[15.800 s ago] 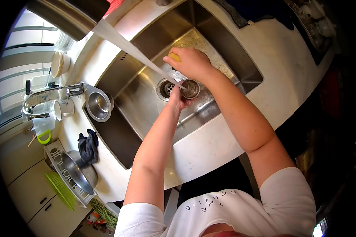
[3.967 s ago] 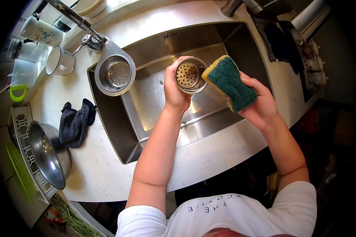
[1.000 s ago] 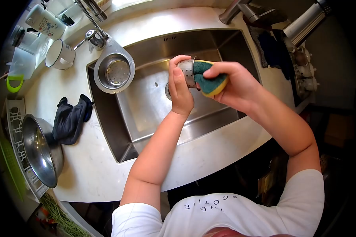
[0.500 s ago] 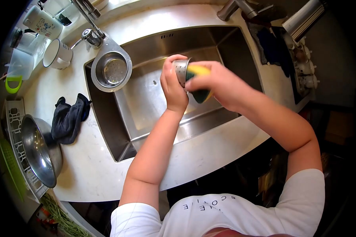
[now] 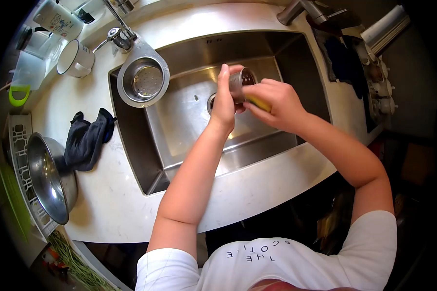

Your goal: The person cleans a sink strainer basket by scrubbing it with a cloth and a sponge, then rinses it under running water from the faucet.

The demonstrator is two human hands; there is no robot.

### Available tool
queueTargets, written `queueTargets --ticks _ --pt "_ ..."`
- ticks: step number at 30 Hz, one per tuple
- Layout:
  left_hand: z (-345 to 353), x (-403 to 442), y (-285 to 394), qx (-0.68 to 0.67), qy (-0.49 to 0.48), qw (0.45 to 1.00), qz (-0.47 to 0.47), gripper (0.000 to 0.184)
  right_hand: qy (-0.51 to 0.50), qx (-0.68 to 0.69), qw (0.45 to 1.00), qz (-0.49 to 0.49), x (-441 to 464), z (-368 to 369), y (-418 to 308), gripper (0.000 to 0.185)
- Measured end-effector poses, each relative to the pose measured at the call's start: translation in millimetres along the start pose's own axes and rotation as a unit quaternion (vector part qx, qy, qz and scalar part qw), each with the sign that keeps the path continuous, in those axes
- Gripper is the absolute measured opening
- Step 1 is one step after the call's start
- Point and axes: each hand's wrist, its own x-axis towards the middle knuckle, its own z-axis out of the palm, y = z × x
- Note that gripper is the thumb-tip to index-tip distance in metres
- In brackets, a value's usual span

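My left hand (image 5: pixel 223 104) is closed around a small perforated metal strainer basket (image 5: pixel 237 83), held above the sink (image 5: pixel 175 131) with its open end tipped to the right. My right hand (image 5: pixel 280 104) grips a yellow and green sponge (image 5: pixel 259 103) at the basket's near right side. Motion blur and my fingers hide where exactly the sponge meets the metal. Below and left of the basket, part of the round drain (image 5: pixel 210 103) shows in the sink floor.
A metal drain tray (image 5: pixel 159 72) juts over the sink's left corner beneath a faucet (image 5: pixel 119 39). On the left counter lie a dark cloth (image 5: pixel 87 140), a steel bowl (image 5: pixel 51 179) and a white enamel mug (image 5: pixel 76 60). Dark cloths (image 5: pixel 342 60) and cups (image 5: pixel 383 87) are at right.
The basket has turned so its perforated inside shows. My right hand has shifted slightly right, and the sponge has moved from the basket's mouth to its lower right side.
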Motion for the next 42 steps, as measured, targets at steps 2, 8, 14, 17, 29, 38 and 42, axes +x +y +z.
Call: queueTargets --ticks 2,8,14,17,29,38,42 --pt "10 0 -10 0.046 0.03 0.994 0.099 0.047 0.064 0.38 0.843 0.375 8 -1 -18 0.031" --pt "4 -1 1 0.051 0.008 0.96 0.275 0.048 -0.032 0.482 0.813 0.325 25 -22 -33 0.045" --pt "-2 4 -2 0.042 0.044 0.995 0.081 0.044 -0.068 -0.137 0.981 -0.121 11 -8 34 0.045" --pt "-5 4 -1 0.052 0.065 0.991 0.106 0.044 -0.076 -0.075 0.994 0.035 10 10 2 0.045" --pt "1 -1 -5 0.103 0.013 0.953 0.285 0.051 -0.09 0.208 0.968 0.108 7 -20 -9 0.052" --pt "-8 9 -4 -0.178 -0.081 0.981 0.0 0.047 0.126 0.105 0.983 0.079 19 -42 10 0.054" --pt "-5 6 -3 -0.183 -0.087 0.979 -0.017 0.045 0.047 -0.025 0.999 -0.003 27 -37 6 0.047"
